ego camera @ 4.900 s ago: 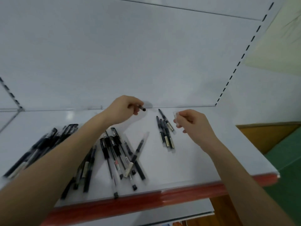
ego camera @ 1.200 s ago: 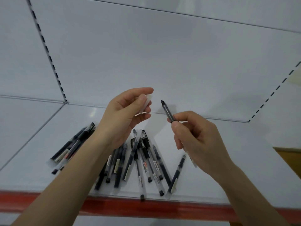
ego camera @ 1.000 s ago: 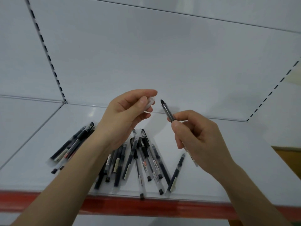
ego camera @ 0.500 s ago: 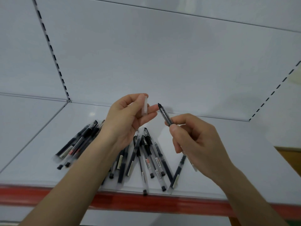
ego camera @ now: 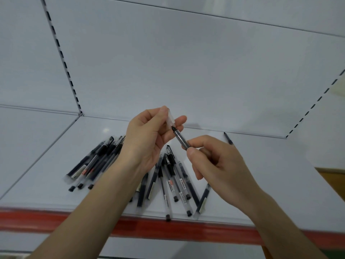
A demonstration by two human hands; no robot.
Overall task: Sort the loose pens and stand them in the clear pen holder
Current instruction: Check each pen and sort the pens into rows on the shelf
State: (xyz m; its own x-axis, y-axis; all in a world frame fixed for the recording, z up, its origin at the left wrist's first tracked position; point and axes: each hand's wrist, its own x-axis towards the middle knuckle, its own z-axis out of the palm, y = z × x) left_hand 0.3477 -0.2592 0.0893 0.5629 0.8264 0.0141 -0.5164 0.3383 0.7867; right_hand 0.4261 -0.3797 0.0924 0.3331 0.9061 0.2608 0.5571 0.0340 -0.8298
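Pen point(ego camera: 180, 139), slim, dark, gripped by right hand point(ego camera: 218, 163), tip at clear cap point(ego camera: 170, 118) pinched by left hand point(ego camera: 147, 141)

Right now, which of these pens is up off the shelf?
The dark pen gripped in the right hand, its tip at the mouth of the clear cap pinched by the left hand. The other pens lie on the shelf.

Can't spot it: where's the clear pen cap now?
Head view, centre: the clear cap is pinched in the left hand, its mouth at the tip of the pen held by the right hand.
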